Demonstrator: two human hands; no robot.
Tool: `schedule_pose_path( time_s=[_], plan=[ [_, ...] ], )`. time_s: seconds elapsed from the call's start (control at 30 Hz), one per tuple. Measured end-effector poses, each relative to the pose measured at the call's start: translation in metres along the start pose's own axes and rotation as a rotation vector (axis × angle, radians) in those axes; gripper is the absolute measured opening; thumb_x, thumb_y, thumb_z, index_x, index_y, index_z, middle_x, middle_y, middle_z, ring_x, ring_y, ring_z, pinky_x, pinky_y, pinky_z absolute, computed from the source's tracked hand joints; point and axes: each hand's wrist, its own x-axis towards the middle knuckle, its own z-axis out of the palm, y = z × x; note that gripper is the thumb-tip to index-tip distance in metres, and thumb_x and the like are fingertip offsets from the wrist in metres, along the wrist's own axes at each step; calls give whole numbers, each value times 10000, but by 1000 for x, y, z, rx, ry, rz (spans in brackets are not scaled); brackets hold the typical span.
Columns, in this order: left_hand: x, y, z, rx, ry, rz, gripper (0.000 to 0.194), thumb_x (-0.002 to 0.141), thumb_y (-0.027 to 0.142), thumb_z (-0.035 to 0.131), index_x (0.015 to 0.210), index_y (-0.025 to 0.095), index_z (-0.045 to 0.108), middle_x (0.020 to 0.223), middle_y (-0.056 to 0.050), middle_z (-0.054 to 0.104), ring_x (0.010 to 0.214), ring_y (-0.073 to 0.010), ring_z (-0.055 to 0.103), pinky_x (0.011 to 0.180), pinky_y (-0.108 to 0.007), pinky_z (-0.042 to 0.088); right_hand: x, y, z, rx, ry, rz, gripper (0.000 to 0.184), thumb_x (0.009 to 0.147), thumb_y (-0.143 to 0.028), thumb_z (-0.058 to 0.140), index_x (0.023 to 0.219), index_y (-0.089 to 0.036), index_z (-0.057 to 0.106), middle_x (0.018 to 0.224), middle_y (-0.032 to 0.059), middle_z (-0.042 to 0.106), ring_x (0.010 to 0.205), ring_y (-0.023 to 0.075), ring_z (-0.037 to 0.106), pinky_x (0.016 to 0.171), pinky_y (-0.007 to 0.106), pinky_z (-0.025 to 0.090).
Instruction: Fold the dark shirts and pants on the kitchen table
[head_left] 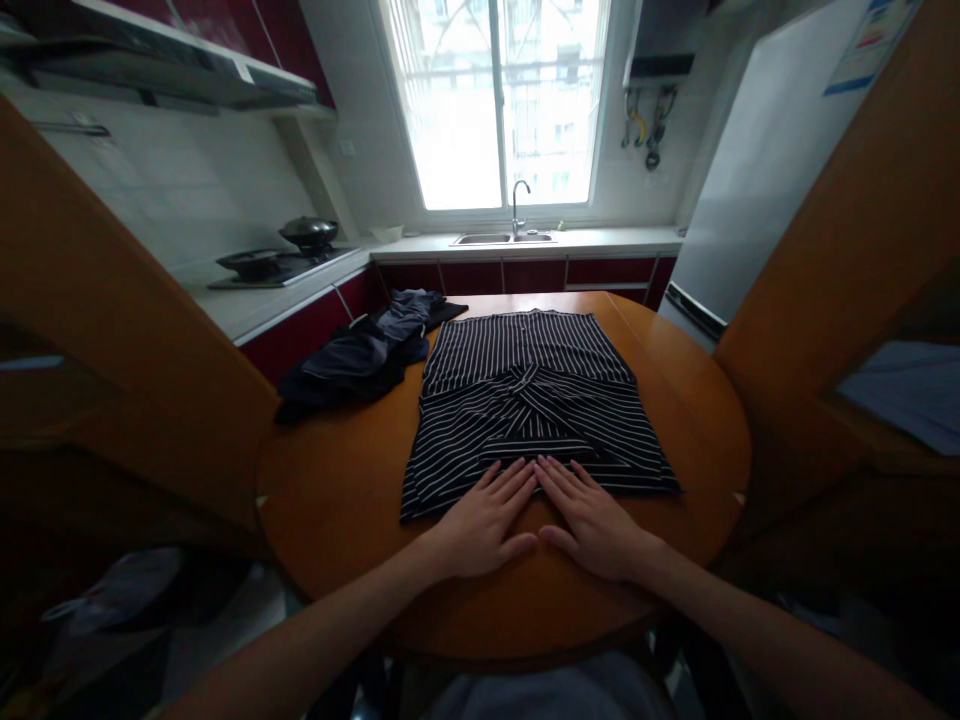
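Observation:
A black garment with white stripes (pixel 532 385) lies spread out on the round wooden table (pixel 697 420). Its upper part has upright stripes, and lower down the cloth crosses in a twisted knot with slanting stripes. My left hand (pixel 487 525) rests flat, fingertips on the garment's near edge. Beside it my right hand (pixel 589 520) lies flat too, its fingertips on the same edge and close to those of the left. Both hands have their fingers stretched out and hold nothing. The thumbs point towards each other over bare wood.
A heap of dark clothes (pixel 360 350) lies at the table's far left edge. Beyond stand a counter with a sink (pixel 484 239), a gas stove (pixel 281 268) with a lidded pan (pixel 309 232), and a fridge (pixel 757 170) at the right.

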Motion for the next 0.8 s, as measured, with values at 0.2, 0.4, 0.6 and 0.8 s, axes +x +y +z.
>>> schedule_pose_path(
  time_s=[0.2,0.4,0.6,0.8],
  plan=[
    [-15,-7,7,122,113,-185,738,1029,523,362,1620,215,44,1663,-110,164,1540,-289,106,1234,-537,48,-12,7,-2,-85,71,114,700,1001,-418,441,1605,-173,185,1640,114,228,1531,264,145,1241,533,141],
    [-62,-30,0,166,107,-272,692,1032,504,378,1613,274,81,1638,-63,271,1525,-291,187,1218,-561,137,-51,44,-13,-181,67,170,625,1015,-404,415,1593,-247,235,1638,71,246,1529,271,153,1224,598,96],
    [-107,-52,-22,126,18,-236,600,1041,416,410,1592,332,188,1626,-27,298,1514,-266,234,1197,-505,274,-89,85,-32,-234,44,141,548,1016,-353,429,1553,-285,341,1602,56,348,1510,261,229,1216,605,140],
    [-124,-70,-36,126,79,-190,562,1013,284,497,1548,353,341,1583,-17,396,1457,-243,372,1178,-458,366,-104,117,-42,-314,115,112,620,945,-71,364,1521,-299,406,1599,38,356,1497,234,268,1200,568,260]
  ],
)
